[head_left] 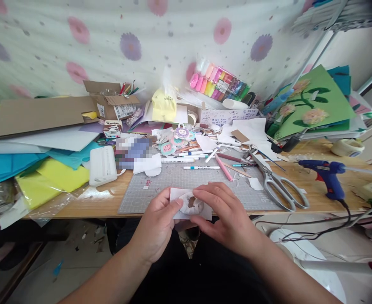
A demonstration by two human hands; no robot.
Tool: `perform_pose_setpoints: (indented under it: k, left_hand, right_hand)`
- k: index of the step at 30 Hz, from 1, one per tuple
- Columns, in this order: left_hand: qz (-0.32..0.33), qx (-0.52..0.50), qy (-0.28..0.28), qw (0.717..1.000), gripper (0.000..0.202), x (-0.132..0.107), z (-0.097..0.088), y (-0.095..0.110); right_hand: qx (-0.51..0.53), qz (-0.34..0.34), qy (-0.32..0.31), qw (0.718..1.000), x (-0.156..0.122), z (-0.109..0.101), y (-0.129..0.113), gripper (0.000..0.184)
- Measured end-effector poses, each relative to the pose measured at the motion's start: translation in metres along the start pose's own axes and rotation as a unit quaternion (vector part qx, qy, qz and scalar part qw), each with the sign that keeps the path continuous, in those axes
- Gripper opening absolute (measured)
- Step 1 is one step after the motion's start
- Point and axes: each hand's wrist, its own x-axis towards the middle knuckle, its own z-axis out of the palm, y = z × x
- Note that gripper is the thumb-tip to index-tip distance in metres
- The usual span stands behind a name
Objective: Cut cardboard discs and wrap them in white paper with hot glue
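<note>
Both my hands hold a small white paper piece (189,205) with a brown-and-white picture on it, at the near edge of the grey cutting mat (173,179). My left hand (157,226) pinches its left side between thumb and fingers. My right hand (225,211) lies over its right side, fingers curled onto the paper, thumb under it. The paper sits just over the front edge of the wooden table (309,185).
Large scissors (277,181) lie right of the mat, a blue glue gun (328,177) further right with its cord trailing off. Pens and markers (201,162) lie behind the mat. Coloured paper sheets (46,169), a white box (102,165) and cardboard (34,114) crowd the left.
</note>
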Motion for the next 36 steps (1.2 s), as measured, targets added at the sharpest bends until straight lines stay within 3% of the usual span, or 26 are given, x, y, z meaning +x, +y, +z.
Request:
perform_pose_setpoints:
  k: [2, 4, 5, 8, 9, 11, 17, 24, 31, 34, 36]
  left_hand:
    - [0.009, 0.016, -0.004, 1.000, 0.017, -0.002, 0.000, 0.001]
    - [0.013, 0.033, -0.013, 0.999, 0.019, -0.003, 0.000, 0.002]
    - [0.015, 0.042, -0.018, 0.999, 0.020, -0.004, -0.001, 0.002]
    - [0.020, 0.069, -0.030, 0.997, 0.017, -0.006, -0.002, 0.002]
    - [0.019, 0.081, -0.033, 0.996, 0.016, -0.006, -0.003, 0.002]
    - [0.020, 0.109, -0.037, 0.993, 0.014, -0.007, -0.003, 0.002]
    - [0.048, 0.183, -0.028, 0.982, 0.018, -0.006, -0.003, 0.009]
    - [-0.011, 0.006, -0.079, 0.997, 0.020, 0.001, 0.015, 0.016]
    - [-0.016, -0.090, -0.017, 0.996, 0.016, 0.003, 0.026, -0.011]
    - [0.007, -0.068, 0.011, 0.998, 0.016, 0.007, 0.031, -0.013]
    - [0.011, -0.045, 0.032, 0.998, 0.017, 0.011, 0.033, -0.011]
  right_hand:
    - [0.047, 0.048, 0.032, 0.997, -0.005, -0.003, 0.001, 0.050]
    - [0.142, 0.146, 0.069, 0.977, -0.009, -0.003, 0.003, 0.043]
    - [0.207, 0.204, 0.080, 0.953, -0.010, -0.002, 0.004, 0.039]
    - [0.393, 0.350, 0.073, 0.847, -0.009, 0.004, 0.003, 0.034]
    - [0.429, 0.375, 0.067, 0.819, -0.007, 0.006, 0.002, 0.035]
    - [0.462, 0.397, 0.068, 0.790, -0.003, 0.009, -0.001, 0.038]
    - [0.439, 0.385, 0.093, 0.806, 0.005, 0.013, -0.004, 0.039]
    - [0.418, 0.374, 0.211, 0.801, 0.006, 0.013, -0.002, 0.036]
    - [0.410, 0.362, 0.276, 0.790, 0.005, 0.014, -0.002, 0.033]
    - [0.400, 0.352, 0.283, 0.798, 0.005, 0.018, -0.005, 0.032]
    - [0.389, 0.328, 0.272, 0.817, 0.001, 0.017, -0.003, 0.031]
